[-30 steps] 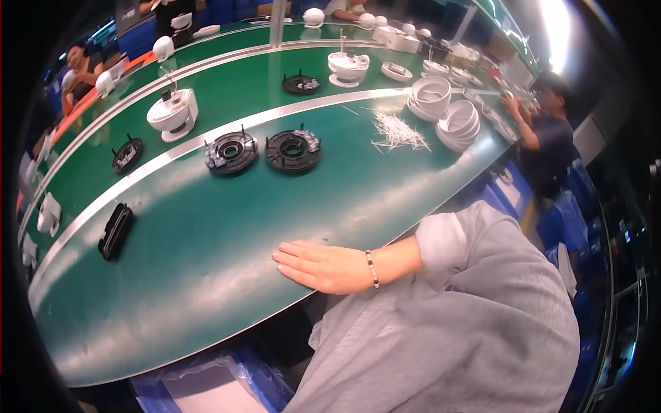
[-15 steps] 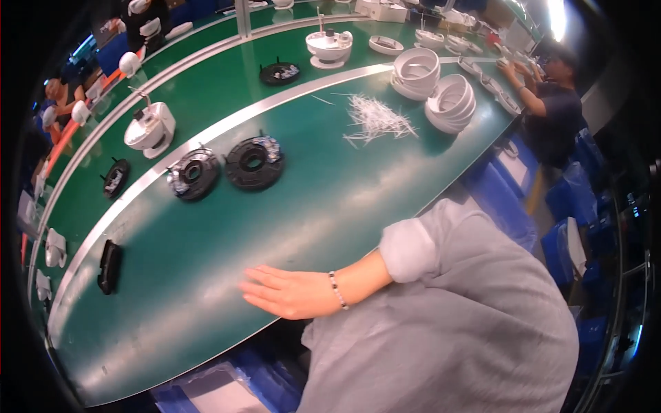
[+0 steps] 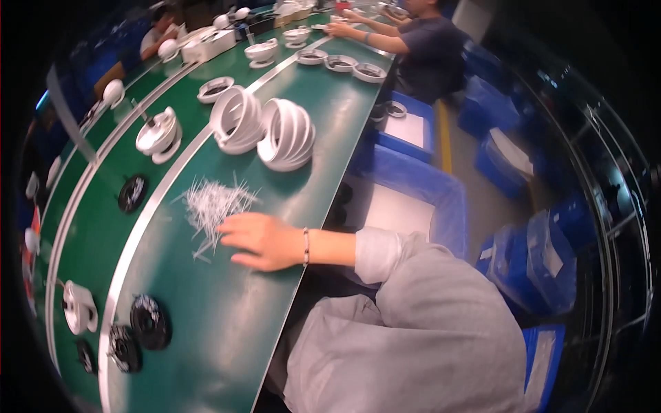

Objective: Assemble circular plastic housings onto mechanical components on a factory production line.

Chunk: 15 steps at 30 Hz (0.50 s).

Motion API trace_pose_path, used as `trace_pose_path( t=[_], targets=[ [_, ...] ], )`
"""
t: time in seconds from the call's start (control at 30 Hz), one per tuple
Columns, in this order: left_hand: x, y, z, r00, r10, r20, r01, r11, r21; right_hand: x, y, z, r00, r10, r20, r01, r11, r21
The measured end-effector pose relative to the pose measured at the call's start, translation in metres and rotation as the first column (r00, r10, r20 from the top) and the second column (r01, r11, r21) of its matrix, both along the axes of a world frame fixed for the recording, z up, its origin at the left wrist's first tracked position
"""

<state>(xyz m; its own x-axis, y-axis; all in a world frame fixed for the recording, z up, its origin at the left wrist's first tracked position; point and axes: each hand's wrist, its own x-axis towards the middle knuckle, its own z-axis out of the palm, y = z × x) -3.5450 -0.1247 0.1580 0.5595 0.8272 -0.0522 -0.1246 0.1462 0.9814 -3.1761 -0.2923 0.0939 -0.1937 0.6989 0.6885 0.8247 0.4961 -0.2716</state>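
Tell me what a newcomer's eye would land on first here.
Probably the right hand, spread open at the edge of a loose heap of thin white sticks on the green table. Next, the two stacks of white rings just beyond the heap, then the black round parts toward the lower left.

Pale sheen glazes the green bench (image 3: 227, 316); the right side is dim, edges bow into black, slight blur softens detail.
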Motion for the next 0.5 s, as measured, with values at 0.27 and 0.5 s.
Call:
trace_pose_path(
  t=[0.27, 0.5],
  targets=[
    [0.132, -0.052, 0.07, 0.91, -0.413, 0.03, 0.387, 0.873, 0.296, 0.084, -0.026, -0.018, 0.918, -0.348, -0.19, 0.326, 0.935, -0.136],
    [0.291, -0.089, 0.047, 0.593, -0.73, 0.339, 0.773, 0.634, 0.014, 0.149, 0.0, -0.046, 0.872, -0.205, -0.444, 0.199, 0.978, -0.062]
  ],
)
